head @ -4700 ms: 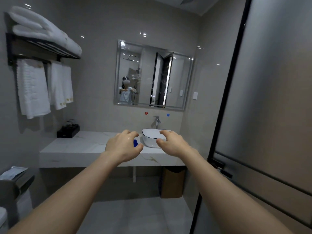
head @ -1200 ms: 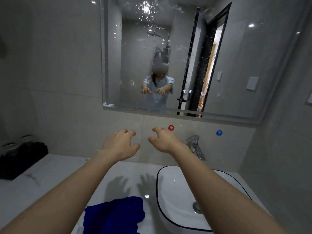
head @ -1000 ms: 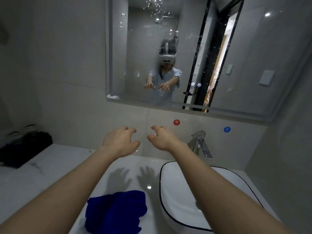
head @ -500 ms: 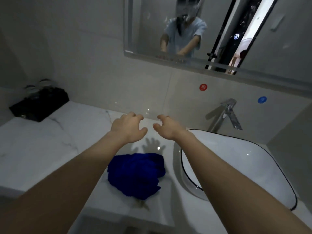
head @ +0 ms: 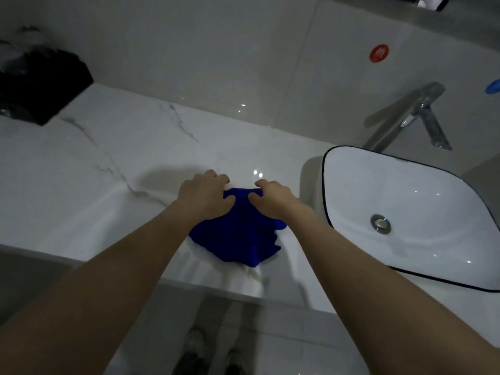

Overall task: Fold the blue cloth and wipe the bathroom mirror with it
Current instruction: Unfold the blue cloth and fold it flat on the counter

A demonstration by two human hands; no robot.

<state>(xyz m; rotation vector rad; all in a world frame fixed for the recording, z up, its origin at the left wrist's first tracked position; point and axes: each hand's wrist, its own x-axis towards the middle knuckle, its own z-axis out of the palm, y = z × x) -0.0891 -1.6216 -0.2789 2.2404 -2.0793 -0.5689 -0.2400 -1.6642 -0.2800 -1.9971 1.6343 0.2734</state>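
Gripping the far edge of the blue cloth (head: 238, 239), both hands are at the very start of the job. The cloth lies in a crumpled heap on the counter (head: 108, 185), close to its front edge and just beside the left wall of the white basin (head: 433, 201) without touching it.

The left hand (head: 205, 196) has its fingers curled down over the cloth's far left part, with the thumb lying on the fabric. The fingertips themselves are hidden behind the knuckles. The right hand (head: 270, 198) pinches a raised fold at the cloth's far edge between thumb and curled fingers. The two hands are near each other, both palm down, and the rest of the cloth bunches loosely toward the counter's front edge.

Nothing of the task looks finished. No flat layers or straight creases show, so the folding has not begun in any visible way. At most the hands have a hold from which to lift or spread the fabric.

What remains, as I judge it, is to open the cloth out, fold it into a pad and carry it up to the mirror. The mirror is out of view above the tiled wall, so its state cannot be told. The faucet (head: 414, 117) stands behind the basin, and a black box (head: 40, 82) sits at the counter's far left corner.
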